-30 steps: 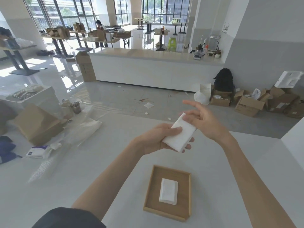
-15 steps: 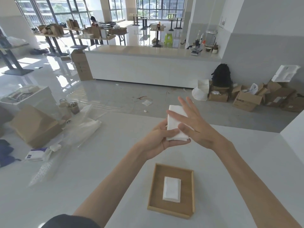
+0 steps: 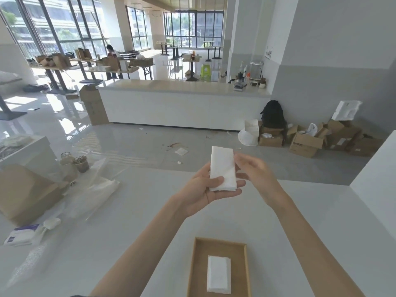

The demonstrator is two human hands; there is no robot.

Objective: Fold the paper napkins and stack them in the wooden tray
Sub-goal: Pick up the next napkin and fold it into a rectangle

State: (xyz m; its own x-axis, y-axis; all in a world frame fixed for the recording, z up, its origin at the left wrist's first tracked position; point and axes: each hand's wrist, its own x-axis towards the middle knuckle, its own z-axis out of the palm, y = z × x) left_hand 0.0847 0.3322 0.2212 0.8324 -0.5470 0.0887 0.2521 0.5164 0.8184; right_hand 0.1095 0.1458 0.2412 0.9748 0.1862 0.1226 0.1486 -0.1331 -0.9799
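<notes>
A white paper napkin folded into a narrow rectangle (image 3: pixel 222 170) is held upright above the counter. A second folded white napkin (image 3: pixel 219 274) lies flat, lengthwise, inside a shallow rectangular wooden tray (image 3: pixel 194 266) set on the white counter (image 3: pixel 107 243).

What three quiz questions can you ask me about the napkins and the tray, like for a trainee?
1. True or false: the wooden tray is empty.
2. What pinches the raised napkin? A) left hand B) tongs C) a clip
3. Fill the gap: the napkin in the tray is ___ in colour.
Key: 1 false; 2 A; 3 white.
</notes>
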